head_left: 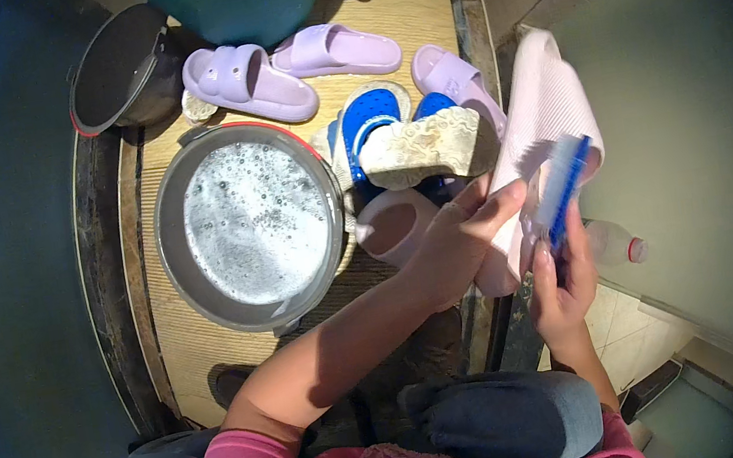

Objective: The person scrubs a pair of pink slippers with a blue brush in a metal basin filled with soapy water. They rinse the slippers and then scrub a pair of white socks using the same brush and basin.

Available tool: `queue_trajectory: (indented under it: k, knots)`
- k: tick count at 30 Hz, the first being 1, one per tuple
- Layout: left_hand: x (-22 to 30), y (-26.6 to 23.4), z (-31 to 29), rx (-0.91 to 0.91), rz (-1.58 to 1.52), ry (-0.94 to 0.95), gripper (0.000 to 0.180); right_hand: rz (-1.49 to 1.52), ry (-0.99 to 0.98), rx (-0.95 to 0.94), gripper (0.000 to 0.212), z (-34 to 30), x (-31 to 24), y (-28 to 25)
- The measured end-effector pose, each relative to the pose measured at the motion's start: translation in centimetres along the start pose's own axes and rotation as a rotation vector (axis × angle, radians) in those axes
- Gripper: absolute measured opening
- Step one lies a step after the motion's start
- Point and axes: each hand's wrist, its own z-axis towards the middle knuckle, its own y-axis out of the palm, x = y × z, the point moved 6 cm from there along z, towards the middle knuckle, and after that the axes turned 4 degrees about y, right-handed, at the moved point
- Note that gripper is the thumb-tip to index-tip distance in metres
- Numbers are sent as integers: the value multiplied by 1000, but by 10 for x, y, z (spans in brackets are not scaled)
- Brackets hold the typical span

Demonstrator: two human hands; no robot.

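A pale pink slide slipper (540, 122) is raised at the right, sole ribbed and tilted up. My left hand (457, 249) grips its near part, thumb on top. In my right hand (565, 286) is a blue scrub brush (567, 194), its white bristles against or just beside the slipper; contact is hard to tell. Another pale pink slipper (398, 224) lies on the floor beyond my left forearm. Left of it stands a grey bucket (177, 281) of foamy, bubbly water.
Beyond lie blue-and-white clogs (373, 112), a rough cream slab (430, 148) and several lilac slides (255, 84). A dark bucket (117, 81) leans at the far left; a teal bucket (253, 9) stands at the back. A clear red-capped bottle (613, 244) lies right of my right hand.
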Motion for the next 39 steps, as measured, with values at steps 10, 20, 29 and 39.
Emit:
queue_trajectory:
  k: [10,20,29,39]
  knots:
    - [-46,-57,13,157,701,179,53,-109,370,-90,54,11,49,23]
    - [75,-56,-35,25,1214,-37,36,-244,-95,-66,55,35,-10,53]
    - [139,-140,-99,264,1363,172,40,-414,187,-219,52,53,-27,71]
    - [86,-137,-80,-203,1613,562,39,-567,244,-51,51,53,9,54]
